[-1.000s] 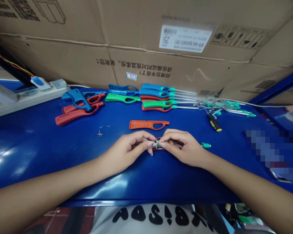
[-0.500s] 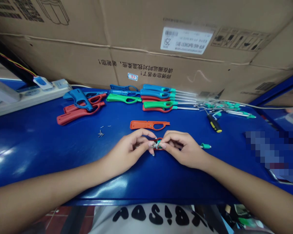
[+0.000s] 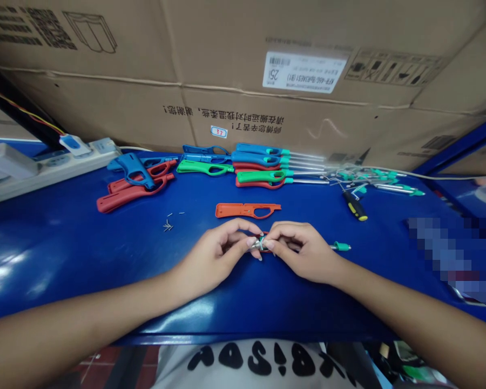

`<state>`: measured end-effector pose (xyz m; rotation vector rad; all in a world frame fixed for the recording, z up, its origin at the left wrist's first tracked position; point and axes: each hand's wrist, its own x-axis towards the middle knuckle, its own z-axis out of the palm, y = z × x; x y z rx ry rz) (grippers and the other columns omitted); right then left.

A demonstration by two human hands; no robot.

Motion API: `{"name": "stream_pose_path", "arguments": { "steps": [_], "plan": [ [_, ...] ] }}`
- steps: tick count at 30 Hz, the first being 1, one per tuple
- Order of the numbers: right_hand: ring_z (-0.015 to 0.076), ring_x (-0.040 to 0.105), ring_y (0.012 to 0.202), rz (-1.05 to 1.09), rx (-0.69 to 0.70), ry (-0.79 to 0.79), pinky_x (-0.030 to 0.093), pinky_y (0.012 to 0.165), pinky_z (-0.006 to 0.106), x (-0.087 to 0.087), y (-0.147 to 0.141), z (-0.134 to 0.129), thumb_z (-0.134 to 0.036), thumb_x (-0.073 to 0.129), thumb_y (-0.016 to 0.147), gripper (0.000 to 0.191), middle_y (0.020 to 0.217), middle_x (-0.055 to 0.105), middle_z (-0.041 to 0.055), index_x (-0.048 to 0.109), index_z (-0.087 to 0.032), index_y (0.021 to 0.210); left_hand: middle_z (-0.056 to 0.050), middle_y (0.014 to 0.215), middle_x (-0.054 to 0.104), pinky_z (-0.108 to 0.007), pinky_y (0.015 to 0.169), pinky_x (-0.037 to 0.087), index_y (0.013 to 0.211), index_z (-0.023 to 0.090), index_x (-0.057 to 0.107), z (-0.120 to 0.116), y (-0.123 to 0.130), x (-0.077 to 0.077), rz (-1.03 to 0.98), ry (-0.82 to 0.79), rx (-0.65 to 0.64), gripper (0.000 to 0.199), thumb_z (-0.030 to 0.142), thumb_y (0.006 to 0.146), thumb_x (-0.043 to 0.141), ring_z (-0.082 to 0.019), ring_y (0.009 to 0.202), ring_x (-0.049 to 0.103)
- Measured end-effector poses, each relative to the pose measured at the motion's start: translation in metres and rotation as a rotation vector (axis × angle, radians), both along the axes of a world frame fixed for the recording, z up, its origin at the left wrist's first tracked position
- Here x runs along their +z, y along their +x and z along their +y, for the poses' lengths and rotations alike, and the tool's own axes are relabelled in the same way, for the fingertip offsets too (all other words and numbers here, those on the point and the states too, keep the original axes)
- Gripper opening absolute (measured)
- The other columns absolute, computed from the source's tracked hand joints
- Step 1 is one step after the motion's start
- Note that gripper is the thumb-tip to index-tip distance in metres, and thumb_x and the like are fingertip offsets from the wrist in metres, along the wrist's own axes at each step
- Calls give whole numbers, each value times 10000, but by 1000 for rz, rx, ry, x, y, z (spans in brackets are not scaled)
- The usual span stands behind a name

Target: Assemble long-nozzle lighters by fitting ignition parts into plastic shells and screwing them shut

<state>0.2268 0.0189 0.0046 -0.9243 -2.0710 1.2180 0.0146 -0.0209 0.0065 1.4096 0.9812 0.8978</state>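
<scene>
Both hands meet over a lighter (image 3: 261,243) with an orange-red shell and green and metal inner parts, low above the blue table. My left hand (image 3: 222,248) pinches its left end between thumb and fingers. The fingers of my right hand (image 3: 302,248) are closed on its middle, close to my left fingertips. Out past the right hand pokes a metal rod with a green collar (image 3: 342,246). Much of the lighter is hidden by the fingers. Just beyond the hands lies an orange handle half (image 3: 247,210).
Small screws (image 3: 168,225) lie left of the hands. Red and blue handle shells (image 3: 134,186) sit farther left, near a power strip (image 3: 56,167). Lighters (image 3: 261,178) line the back. A screwdriver (image 3: 355,205) and metal tubes (image 3: 395,188) are at right. A cardboard box (image 3: 227,65) stands behind.
The fingertips have shifted slightly on the lighter, and my left fingers sit a little closer to the right hand. The camera view has tilted slightly.
</scene>
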Motion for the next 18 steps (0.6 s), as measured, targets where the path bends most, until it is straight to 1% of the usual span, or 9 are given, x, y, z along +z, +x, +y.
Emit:
{"name": "stream_pose_path", "arguments": {
  "steps": [2,5,8,10,13,16,18],
  "plan": [
    [95,450,554,17,-16,-62,354,505,231,0,1,2,-381,617,930,249,707,597,7,670,-174,802,-46,894,762,-318,837,542,1152,171,585,0,-1,2,29,17,-4,218,318,996,542,-176,873,725],
    [120,526,618,80,-34,-145,428,563,249,1,2,7,-444,637,907,281,737,632,19,645,-180,811,-35,867,764,-300,790,541,1178,175,597,1,-4,4,115,53,12,255,341,989,560,-172,830,720],
    [135,568,674,120,-55,-168,467,611,262,2,3,11,-444,632,908,270,770,648,24,629,-185,831,-21,809,744,-272,717,524,1087,178,678,3,-8,5,221,80,-6,249,377,980,573,-156,740,688],
    [135,560,680,119,-64,-161,465,618,262,2,3,11,-431,619,916,256,766,637,20,624,-188,836,-25,816,738,-262,671,508,1032,180,721,4,-10,5,275,74,-18,276,415,965,593,-150,699,660],
    [134,537,672,97,-63,-160,446,611,261,1,3,11,-416,597,926,243,751,615,14,621,-191,839,-24,806,726,-253,636,488,1014,181,745,3,-10,5,325,61,-21,309,449,951,604,-144,670,624],
    [133,526,663,75,-58,-159,430,606,261,0,4,10,-403,583,934,234,759,610,14,622,-190,846,-7,758,692,-244,632,471,976,181,750,3,-9,6,348,74,-34,316,445,968,577,-136,663,598],
    [126,513,643,54,-53,-144,417,594,260,0,4,10,-388,579,938,227,756,603,13,627,-186,844,-1,760,684,-242,633,463,986,185,751,2,-9,7,346,81,-37,302,432,970,577,-133,667,590]
  ]
}}
